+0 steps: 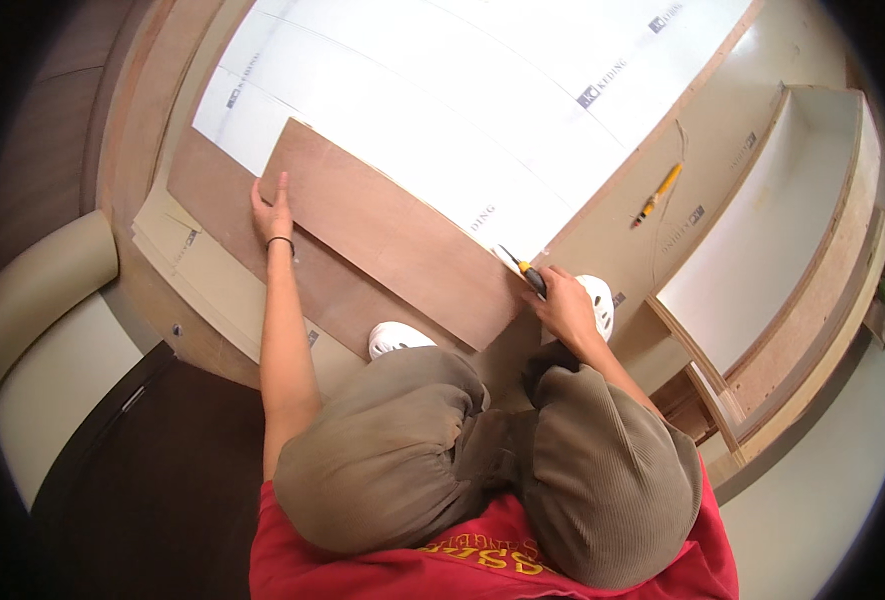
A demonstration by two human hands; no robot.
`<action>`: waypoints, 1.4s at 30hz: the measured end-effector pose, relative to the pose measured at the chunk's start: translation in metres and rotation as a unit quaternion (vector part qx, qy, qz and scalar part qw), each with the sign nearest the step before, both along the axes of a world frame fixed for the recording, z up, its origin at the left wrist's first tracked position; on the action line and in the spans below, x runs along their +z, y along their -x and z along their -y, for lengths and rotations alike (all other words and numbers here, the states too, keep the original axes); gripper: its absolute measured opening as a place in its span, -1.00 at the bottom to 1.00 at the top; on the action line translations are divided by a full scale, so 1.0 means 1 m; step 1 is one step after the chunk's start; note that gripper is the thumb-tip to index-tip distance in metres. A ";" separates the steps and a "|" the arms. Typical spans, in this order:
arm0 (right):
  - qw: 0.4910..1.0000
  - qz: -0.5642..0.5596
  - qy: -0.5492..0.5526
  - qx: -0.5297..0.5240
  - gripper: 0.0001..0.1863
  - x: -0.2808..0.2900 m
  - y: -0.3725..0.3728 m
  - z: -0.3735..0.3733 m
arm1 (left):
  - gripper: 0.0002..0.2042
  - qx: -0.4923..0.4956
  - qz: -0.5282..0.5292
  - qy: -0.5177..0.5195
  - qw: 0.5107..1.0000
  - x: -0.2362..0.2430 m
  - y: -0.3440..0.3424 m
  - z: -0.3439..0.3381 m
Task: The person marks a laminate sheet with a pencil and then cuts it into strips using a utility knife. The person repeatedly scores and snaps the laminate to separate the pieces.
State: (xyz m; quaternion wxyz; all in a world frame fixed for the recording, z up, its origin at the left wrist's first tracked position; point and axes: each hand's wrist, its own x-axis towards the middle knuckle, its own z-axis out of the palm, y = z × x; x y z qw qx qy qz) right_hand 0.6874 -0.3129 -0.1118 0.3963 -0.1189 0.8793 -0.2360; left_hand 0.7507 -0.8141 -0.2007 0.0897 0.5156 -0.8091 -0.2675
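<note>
I squat over a long brown plywood strip [393, 235] that lies on a large white laminated board [463, 90]. My left hand [273, 212] presses flat on the strip's left end, fingers together, a thin dark band at the wrist. At the strip's right end my right hand [563, 300] grips a utility knife [523, 268] with a yellow and black handle. Its blade tip rests along the strip's far edge, on the white board.
A second yellow cutter [659, 193] lies on a beige board at the right. Beside it stands an open white cabinet carcass [823, 230]. More brown and beige sheets [213, 270] are stacked under the strip at the left. My white shoes [395, 338] rest on the boards.
</note>
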 end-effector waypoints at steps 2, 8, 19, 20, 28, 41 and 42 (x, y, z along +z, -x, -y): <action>1.000 -0.008 0.004 -0.003 -0.69 -0.001 -0.001 -0.002 | -0.06 0.006 -0.003 0.017 1.000 -0.003 0.002 -0.010; 0.999 -0.011 0.024 -0.019 -0.63 -0.001 -0.001 -0.001 | -0.01 0.066 -0.063 -0.044 0.995 0.001 0.001 -0.019; 1.000 -0.002 0.019 -0.019 -0.62 -0.001 0.001 -0.001 | -0.01 0.068 -0.057 -0.056 0.995 0.008 0.013 -0.025; 1.000 -0.001 0.018 -0.019 -0.62 -0.001 0.001 -0.001 | 0.00 0.066 -0.075 -0.064 0.993 0.007 0.012 -0.025; 0.999 0.000 0.029 -0.017 -0.61 -0.003 0.002 0.001 | 0.05 0.058 -0.060 -0.035 0.996 -0.002 0.003 -0.007; 0.998 0.041 0.030 -0.032 -0.65 -0.005 0.006 -0.003 | 0.02 0.048 -0.035 0.009 0.998 -0.018 -0.006 -0.013; 0.998 0.044 0.032 -0.034 -0.66 -0.007 0.006 -0.005 | 0.00 0.040 -0.051 -0.007 0.998 -0.019 -0.005 -0.014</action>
